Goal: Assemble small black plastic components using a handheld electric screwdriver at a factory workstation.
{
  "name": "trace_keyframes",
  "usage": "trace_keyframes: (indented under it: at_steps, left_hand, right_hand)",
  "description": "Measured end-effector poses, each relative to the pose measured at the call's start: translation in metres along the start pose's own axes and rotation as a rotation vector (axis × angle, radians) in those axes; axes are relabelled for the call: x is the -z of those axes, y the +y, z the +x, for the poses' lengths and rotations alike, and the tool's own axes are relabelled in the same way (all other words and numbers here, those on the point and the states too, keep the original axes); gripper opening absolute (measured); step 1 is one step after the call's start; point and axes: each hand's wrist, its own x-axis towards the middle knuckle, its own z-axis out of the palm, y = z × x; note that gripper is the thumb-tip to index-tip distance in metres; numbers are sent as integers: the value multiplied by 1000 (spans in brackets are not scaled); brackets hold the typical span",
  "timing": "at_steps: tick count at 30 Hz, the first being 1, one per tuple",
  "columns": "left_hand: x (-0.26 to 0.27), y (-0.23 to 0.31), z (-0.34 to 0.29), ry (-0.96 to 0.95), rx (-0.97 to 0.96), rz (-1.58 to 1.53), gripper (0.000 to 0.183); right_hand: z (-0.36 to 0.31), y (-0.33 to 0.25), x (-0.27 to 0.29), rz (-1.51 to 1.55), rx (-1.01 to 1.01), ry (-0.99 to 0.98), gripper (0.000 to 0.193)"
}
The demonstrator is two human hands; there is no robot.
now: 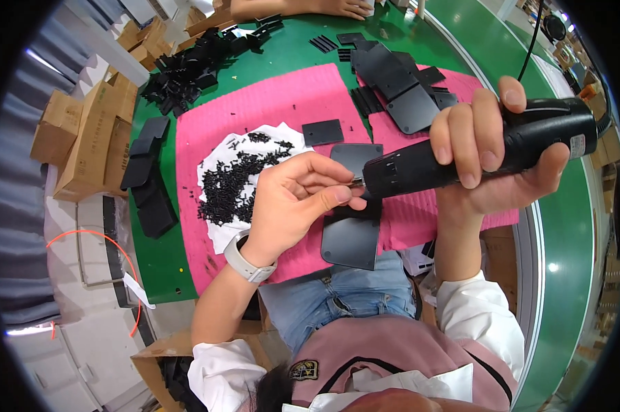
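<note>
My right hand (485, 147) is wrapped round the body of a black electric screwdriver (409, 167), which lies nearly level with its nose to the left. At that nose my left hand (289, 196) is pinched closed by the metal bit (357, 183). Whatever sits between those fingertips is too small to make out. Underneath, a black flat panel (351, 239) with rounded corners rests at the near edge of the pink mat; the screwdriver and my fingers hide part of it. Left of it, many small black screws (231, 185) are heaped on a white cloth (280, 132).
A small black plate (322, 132) lies on the pink mat (269, 96). Stacked black panels (392, 75) stand far right, a pile of black parts (186, 75) far left. More black plates (152, 206) line the green table's left side. Another person's arm (303, 7) rests at the far edge.
</note>
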Motion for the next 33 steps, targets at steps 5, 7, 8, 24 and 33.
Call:
trace_keyframes:
  at_steps: [5, 7, 8, 24, 33]
  left_hand:
    - [-2, -7, 0, 49, -164, 314, 19]
    - [-1, -11, 3, 277, -398, 758, 27]
    - [0, -10, 2, 277, -396, 755, 27]
    - [7, -18, 1, 66, 151, 649, 40]
    - [10, -22, 1, 68, 146, 590, 40]
  right_hand:
    - [6, -7, 9, 64, -174, -82, 52]
    - [5, -13, 7, -39, -258, -77, 54]
    - [3, -15, 7, -140, -339, -75, 55]
    - [-2, 7, -12, -264, -428, -90, 47]
    - [-5, 13, -17, -201, -510, -61, 46]
